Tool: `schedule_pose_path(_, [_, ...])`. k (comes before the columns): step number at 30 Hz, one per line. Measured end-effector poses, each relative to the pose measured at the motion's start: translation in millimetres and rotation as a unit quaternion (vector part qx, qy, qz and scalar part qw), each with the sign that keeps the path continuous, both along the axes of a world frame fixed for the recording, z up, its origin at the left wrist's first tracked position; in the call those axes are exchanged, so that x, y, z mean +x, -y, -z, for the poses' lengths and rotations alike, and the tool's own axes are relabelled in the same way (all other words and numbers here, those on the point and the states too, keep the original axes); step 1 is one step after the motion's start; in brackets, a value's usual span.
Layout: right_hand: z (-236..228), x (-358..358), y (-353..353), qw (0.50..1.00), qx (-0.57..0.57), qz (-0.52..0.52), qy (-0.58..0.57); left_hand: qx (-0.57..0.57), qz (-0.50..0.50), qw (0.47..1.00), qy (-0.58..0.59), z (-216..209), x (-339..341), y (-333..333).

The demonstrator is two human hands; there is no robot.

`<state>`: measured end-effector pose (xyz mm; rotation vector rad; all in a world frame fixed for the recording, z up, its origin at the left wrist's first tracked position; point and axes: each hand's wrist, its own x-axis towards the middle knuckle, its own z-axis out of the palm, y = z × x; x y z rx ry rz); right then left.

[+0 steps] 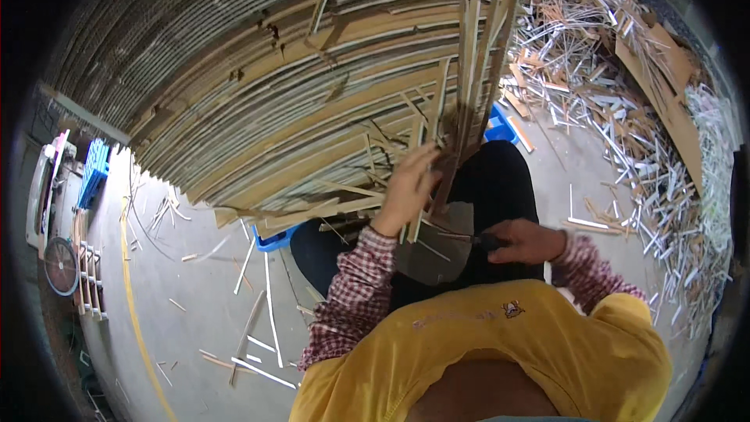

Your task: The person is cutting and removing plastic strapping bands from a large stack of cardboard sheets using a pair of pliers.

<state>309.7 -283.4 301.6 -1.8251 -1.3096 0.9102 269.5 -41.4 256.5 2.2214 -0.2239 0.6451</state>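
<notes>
A tall stack of cardboard sheets [312,101] with layered edges leans in front of me. Narrow torn cardboard strips [422,121] stick out at its near right side. My left hand [406,191] lies against these strips, its fingers stretched out and slightly apart; strip ends show above and below it. Closed round the dark handle of a thin-shafted hand tool [491,241] is my right hand [525,242], low over my lap. The tool's slim shaft points left toward the strips, over a grey flat piece [437,258] on my lap. What kind of tip it has cannot be made out.
A large heap of cardboard and white scraps [617,94] covers the floor at right. Loose strips [262,344] lie on the grey floor at left, near a yellow line [141,328]. Blue plastic [277,238] shows beneath the stack. A wheel [61,266] stands far left.
</notes>
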Motion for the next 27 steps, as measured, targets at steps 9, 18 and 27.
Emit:
schedule_pose_path(9, [-77.5,54.0,-205.7,0.988,0.146,0.024,0.032,-0.16,-0.268,0.93,0.195,-38.6,-43.8,-61.0])
schedule_pose_path(18, [-36.2,17.9,-215.8,0.977,0.161,0.109,0.092,-0.227,-0.258,0.889,0.302,-61.5,-65.0,-71.1])
schedule_pose_path(27, [-5.3,40.1,-63.8,0.985,-0.163,-0.046,-0.024,-0.292,0.022,0.949,-0.121,-6.6,-44.2,-45.1])
